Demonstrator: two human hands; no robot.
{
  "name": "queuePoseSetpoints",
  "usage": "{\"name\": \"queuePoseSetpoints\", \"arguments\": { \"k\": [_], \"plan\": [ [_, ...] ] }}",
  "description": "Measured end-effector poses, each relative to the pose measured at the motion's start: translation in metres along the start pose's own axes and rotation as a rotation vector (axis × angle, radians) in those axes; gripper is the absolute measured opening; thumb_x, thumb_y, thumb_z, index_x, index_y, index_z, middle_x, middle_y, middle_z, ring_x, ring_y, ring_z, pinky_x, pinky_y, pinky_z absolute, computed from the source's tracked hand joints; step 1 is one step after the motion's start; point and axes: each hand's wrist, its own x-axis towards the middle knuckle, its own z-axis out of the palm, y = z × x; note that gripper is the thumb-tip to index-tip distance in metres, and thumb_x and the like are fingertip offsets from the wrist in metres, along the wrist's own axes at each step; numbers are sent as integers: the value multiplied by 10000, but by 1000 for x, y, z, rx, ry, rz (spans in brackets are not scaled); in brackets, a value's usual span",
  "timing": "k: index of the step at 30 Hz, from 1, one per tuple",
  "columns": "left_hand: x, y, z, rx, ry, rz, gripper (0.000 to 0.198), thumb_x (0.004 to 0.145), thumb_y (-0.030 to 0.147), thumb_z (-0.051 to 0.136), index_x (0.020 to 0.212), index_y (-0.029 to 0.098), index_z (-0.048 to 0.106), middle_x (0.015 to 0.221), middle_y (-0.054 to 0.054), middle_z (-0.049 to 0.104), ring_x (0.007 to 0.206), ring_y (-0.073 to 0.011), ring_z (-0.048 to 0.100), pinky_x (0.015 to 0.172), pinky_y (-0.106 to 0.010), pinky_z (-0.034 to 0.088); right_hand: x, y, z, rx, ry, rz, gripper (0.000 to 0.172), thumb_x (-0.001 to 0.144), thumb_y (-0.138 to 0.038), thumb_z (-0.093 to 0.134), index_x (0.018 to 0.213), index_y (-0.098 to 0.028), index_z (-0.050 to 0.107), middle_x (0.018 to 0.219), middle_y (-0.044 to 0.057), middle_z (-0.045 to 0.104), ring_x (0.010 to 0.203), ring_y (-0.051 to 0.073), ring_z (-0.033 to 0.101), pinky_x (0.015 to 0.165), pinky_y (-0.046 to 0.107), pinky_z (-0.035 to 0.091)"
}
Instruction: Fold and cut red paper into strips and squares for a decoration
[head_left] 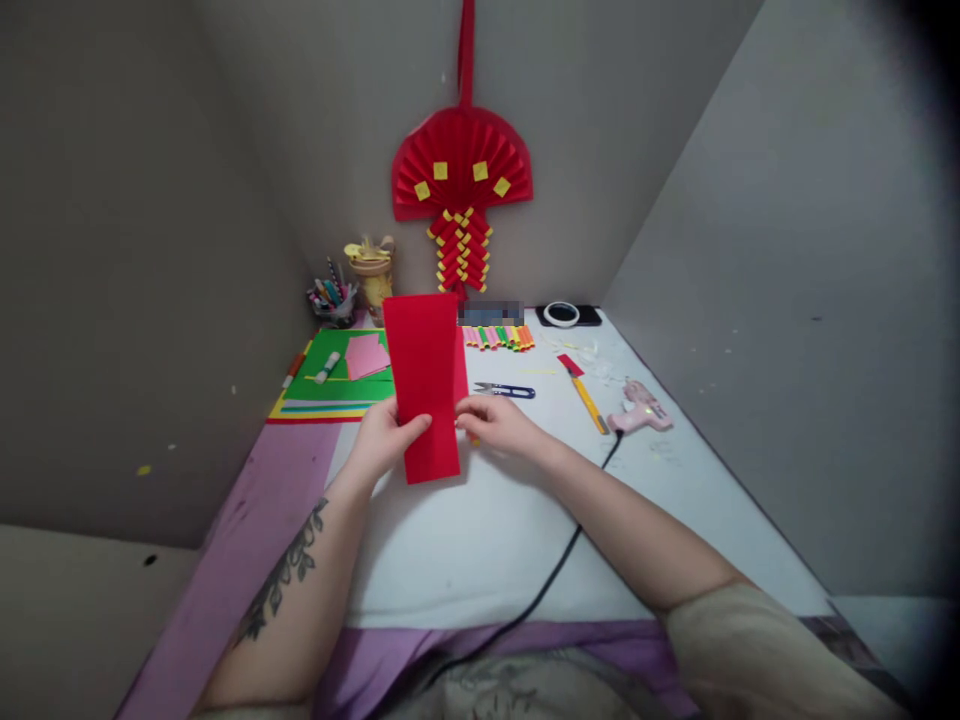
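A tall red paper strip [425,365] is held upright above the white tabletop, with another red layer showing behind its right edge. My left hand [386,438] grips its left side, thumb across the front and the other fingers hidden behind. At the right edge, my right hand [495,422] has its fingers closed on the red paper, and a small bit of yellow shows below the fingertips. Blue-handled thread snips [510,391] lie just beyond my right hand. Behind them sits a row of small colored paper rolls [499,338].
Green sheets [311,385], pink paper squares [366,357] and a glue stick [328,368] lie left. Pen holder [334,305] and yellow pot [373,280] stand behind. Right are a yellow cutter [589,402], corded glue gun [641,408] and tape roll [561,314]. A red fan decoration [463,165] hangs on the wall.
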Motion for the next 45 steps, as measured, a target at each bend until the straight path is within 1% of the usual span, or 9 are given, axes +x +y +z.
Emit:
{"name": "queuePoseSetpoints", "arguments": {
  "k": [3, 6, 13, 20, 30, 33, 35, 39, 45],
  "plan": [
    [6, -3, -12, -120, 113, -52, 436, 598, 297, 773, 976, 128, 637, 968, -89, 720, 816, -236, 675, 736, -340, 541, 4, 16, -18, -178, -90, -166, 654, 712, -276, 654, 1324, -146, 462, 1328, 151, 496, 1213, 277, 450, 966, 395, 392],
    [12, -11, -15, -184, 98, -117, 446, 566, 277, 788, 958, 133, 631, 943, -92, 722, 807, -239, 677, 748, -359, 540, 10, 36, -21, -333, -226, -195, 898, 633, -273, 726, 1421, -114, 326, 1426, 192, 369, 1335, 330, 277, 1061, 442, 290],
    [8, -24, 10, -213, -40, -142, 459, 576, 265, 781, 974, 138, 591, 958, -101, 712, 813, -239, 676, 739, -351, 536, 6, 50, -20, -395, -212, -237, 788, 672, -326, 706, 1371, -125, 405, 1337, 177, 476, 1243, 322, 412, 1019, 445, 344],
    [8, -33, 70, -164, -115, -151, 489, 641, 225, 722, 1085, 146, 532, 1057, -119, 681, 898, -247, 668, 780, -390, 541, -52, 59, -54, -311, 3, -39, 699, 692, -242, 662, 1341, -149, 418, 1303, 161, 502, 1198, 300, 468, 987, 450, 389],
    [11, -37, 109, 591, 108, 106, 857, 706, 137, 616, 1445, 161, 184, 1437, -186, 359, 1294, -313, 399, 1023, -449, 388, -67, 61, -47, -226, -41, -87, 593, 688, -235, 670, 1243, -152, 479, 1201, 128, 562, 1122, 272, 501, 959, 426, 412],
    [4, -31, 112, 881, 191, 165, 776, 710, 137, 613, 1415, 171, 290, 1446, -197, 304, 1304, -378, 336, 1007, -537, 357, -67, 60, -47, -258, -65, -95, 617, 690, -230, 669, 1266, -150, 465, 1227, 132, 551, 1154, 281, 472, 977, 441, 390],
    [6, -29, 111, 1021, 65, 253, 523, 751, 113, 556, 1267, 186, 501, 1347, -173, 432, 1228, -356, 413, 981, -535, 370, -69, 62, -49, -262, -70, -85, 643, 685, -224, 676, 1283, -151, 453, 1229, 133, 547, 1166, 281, 461, 981, 439, 387],
    [18, -28, 102, 965, -485, 431, 363, 812, 41, 392, 1008, 204, 650, 1037, -92, 617, 996, -222, 548, 921, -385, 438, -75, 63, -53, -262, -96, -55, 722, 663, -243, 709, 1325, -168, 430, 1232, 133, 541, 1182, 288, 448, 982, 443, 381],
    [33, -24, 93, 848, -669, 377, 338, 759, 259, 581, 1079, 154, 556, 1072, -108, 541, 992, -246, 536, 883, -382, 460, -78, 56, -53, -299, -165, -46, 921, 636, -284, 743, 1435, -183, 297, 1312, 149, 495, 1222, 315, 410, 1007, 475, 341]
  ]
}}
